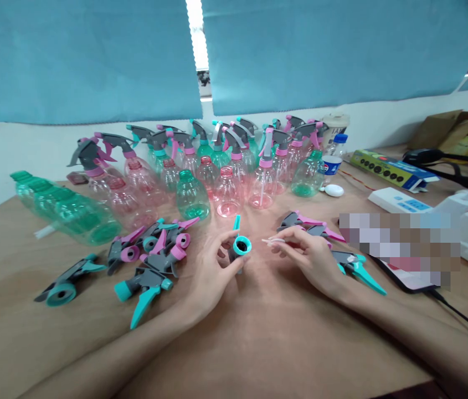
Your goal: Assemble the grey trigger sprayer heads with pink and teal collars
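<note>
My left hand (217, 260) is closed around a grey and teal trigger spray head (242, 245), its round collar opening turned toward me. My right hand (306, 255) pinches a thin white tube (273, 240), whose tip points left at the collar with a gap between them. To the left of my left hand lies a heap of loose spray heads (163, 255), pink, teal and grey. Beyond my right fingers rest more pink and grey spray heads (306, 221). A teal one (358, 266) sits partly behind my right wrist.
Behind my hands stand several pink and green bottles (227, 194), many topped with spray heads. Green bottles (71, 208) lie on the left. Right are a phone (408, 271) with a cable, a power strip (400, 199), a long box (391, 169) and a drink bottle (333, 155).
</note>
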A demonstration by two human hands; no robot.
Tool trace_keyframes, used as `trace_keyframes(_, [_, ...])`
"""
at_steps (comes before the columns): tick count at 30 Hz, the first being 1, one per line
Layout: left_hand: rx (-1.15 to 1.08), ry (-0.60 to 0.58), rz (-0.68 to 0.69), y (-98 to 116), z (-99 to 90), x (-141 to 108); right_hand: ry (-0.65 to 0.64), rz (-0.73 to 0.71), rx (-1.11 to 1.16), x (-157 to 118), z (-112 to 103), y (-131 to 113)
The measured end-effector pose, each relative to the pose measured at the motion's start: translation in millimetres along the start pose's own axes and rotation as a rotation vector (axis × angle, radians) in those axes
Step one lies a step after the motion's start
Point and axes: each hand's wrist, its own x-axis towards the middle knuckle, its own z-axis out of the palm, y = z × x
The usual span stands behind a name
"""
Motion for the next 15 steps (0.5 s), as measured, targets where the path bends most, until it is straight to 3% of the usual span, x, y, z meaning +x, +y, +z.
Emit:
trace_keyframes(8, [0.072, -0.099, 0.198, 6, -1.7, -2, -0.086, -0.151, 0.01, -3, 0, -18])
trace_keyframes(15, [0.112, -0.223, 0.313, 1, 1.8, -2, -0.123, -0.151, -0.051, -4, 7, -19])
